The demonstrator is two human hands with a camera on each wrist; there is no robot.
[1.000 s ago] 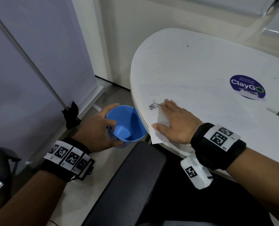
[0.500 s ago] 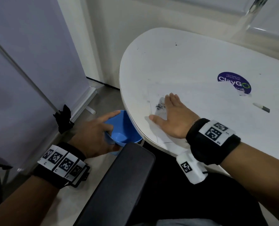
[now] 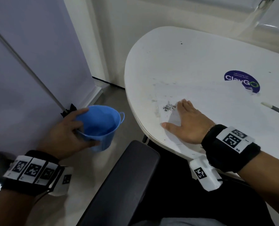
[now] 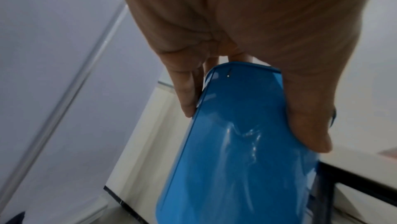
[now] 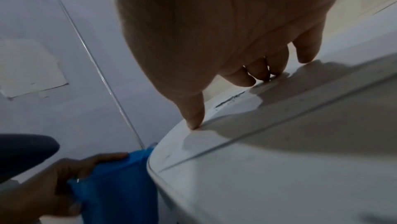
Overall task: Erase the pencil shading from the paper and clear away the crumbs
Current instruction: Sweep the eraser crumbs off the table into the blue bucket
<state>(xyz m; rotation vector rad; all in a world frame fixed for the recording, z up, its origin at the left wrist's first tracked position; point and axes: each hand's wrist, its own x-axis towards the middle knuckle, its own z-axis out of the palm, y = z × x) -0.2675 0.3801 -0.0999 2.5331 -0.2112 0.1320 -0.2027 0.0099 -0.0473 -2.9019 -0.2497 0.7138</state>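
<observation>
L hand [image 3: 65,134] had its grip round the blue bucket [image 3: 101,128] below the surface [image 3: 200,59] edge — R hand [image 3: 189,123] lay flat, fingers straight, on paper [image 3: 171,121] beside crumbs [image 3: 168,108].

We logged one white round-ended table [image 3: 192,59]. On it lay a paper sheet [image 3: 171,95] near the left edge, dark crumbs [image 3: 168,108], a purple sticker [image 3: 242,81] and a marker [image 3: 270,107] at right.

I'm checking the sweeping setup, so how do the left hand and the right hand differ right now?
The left hand curls around the blue bucket beside the table edge; the right hand lies flat with straight fingers on the paper, next to the crumbs. The left is off the table; the right rests on it. Both wear tagged black wristbands.
</observation>
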